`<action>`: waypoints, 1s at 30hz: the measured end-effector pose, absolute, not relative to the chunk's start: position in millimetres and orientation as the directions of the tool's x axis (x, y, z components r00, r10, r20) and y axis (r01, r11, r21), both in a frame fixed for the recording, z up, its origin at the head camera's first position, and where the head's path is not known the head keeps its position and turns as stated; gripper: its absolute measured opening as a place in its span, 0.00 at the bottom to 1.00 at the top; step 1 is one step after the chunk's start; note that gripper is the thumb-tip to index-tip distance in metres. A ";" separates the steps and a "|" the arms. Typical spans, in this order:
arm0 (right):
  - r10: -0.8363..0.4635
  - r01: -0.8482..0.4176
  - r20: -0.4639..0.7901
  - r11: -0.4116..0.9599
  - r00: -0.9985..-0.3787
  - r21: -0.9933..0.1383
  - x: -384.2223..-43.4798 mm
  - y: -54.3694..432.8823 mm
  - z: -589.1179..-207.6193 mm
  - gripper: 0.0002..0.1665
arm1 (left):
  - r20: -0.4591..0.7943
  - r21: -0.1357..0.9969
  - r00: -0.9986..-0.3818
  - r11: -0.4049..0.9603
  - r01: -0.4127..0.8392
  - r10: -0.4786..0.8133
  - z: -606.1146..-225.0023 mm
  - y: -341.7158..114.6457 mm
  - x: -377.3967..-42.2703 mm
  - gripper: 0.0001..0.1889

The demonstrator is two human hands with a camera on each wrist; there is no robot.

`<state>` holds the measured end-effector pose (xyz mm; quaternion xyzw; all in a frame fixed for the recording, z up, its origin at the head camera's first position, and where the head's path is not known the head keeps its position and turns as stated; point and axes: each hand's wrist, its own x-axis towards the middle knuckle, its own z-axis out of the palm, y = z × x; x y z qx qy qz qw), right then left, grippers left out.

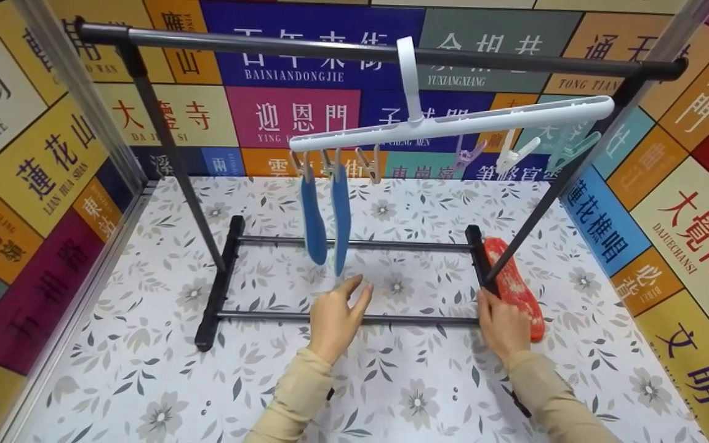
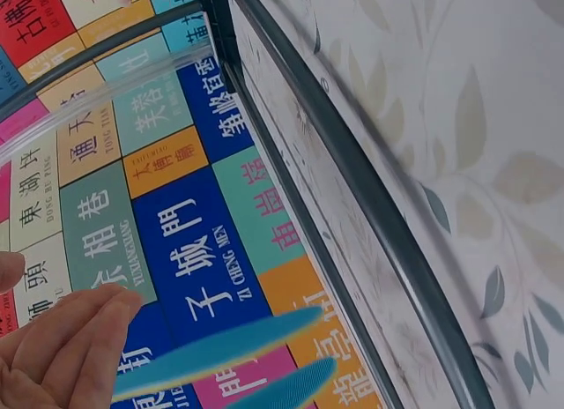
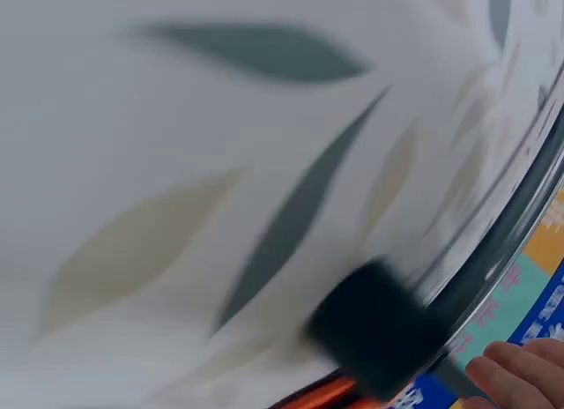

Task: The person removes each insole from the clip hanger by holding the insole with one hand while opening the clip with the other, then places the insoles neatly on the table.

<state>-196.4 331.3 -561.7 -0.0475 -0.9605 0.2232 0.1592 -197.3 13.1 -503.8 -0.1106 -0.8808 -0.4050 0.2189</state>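
Two blue insoles [image 1: 312, 224] hang side by side from clothespins under a white clip hanger [image 1: 453, 127]. Below them, in the head view, my left hand [image 1: 335, 320] is held over the rack's front lower bar with thumb and forefinger apart, holding nothing. The left wrist view shows the fingers [image 2: 84, 347] close to the blue insoles [image 2: 220, 352]. My right hand [image 1: 505, 323] is at the rack's right foot, beside a red and white insole [image 1: 517, 289] on the table, which it partly overlaps. In the right wrist view its fingers [image 3: 520, 374] extend near the foot's black end cap [image 3: 379, 325].
The hanger hooks over the top bar [image 1: 256, 44] of a black metal rack. A bare beige clothespin [image 1: 369, 165], a purple one [image 1: 469, 152], a white one [image 1: 517, 151] and a green one [image 1: 573, 151] hang from it. A floral cloth [image 1: 416, 394] covers the table; sign-patterned walls surround it.
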 end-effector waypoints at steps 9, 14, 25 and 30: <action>0.090 -0.035 0.263 0.899 -0.961 -0.437 -212.3 291.0 -562.3 0.30 | 0.485 0.664 -0.874 0.657 0.356 -0.017 -500.9 -5.4 -201.1 0.17; 0.032 -0.100 0.298 0.903 -0.954 -0.417 -221.7 270.1 -561.0 0.29 | 0.502 0.662 -0.864 0.662 0.351 -0.043 -501.8 -19.6 -204.6 0.14; -0.052 -0.174 0.292 0.896 -0.955 -0.408 -237.8 223.8 -555.0 0.29 | 0.510 0.641 -0.856 0.700 0.314 -0.084 -491.2 -48.4 -217.9 0.13; -0.090 -0.212 0.302 0.890 -0.949 -0.403 -247.2 206.6 -551.5 0.30 | 0.515 0.649 -0.852 0.693 0.314 -0.097 -481.3 -56.6 -224.6 0.14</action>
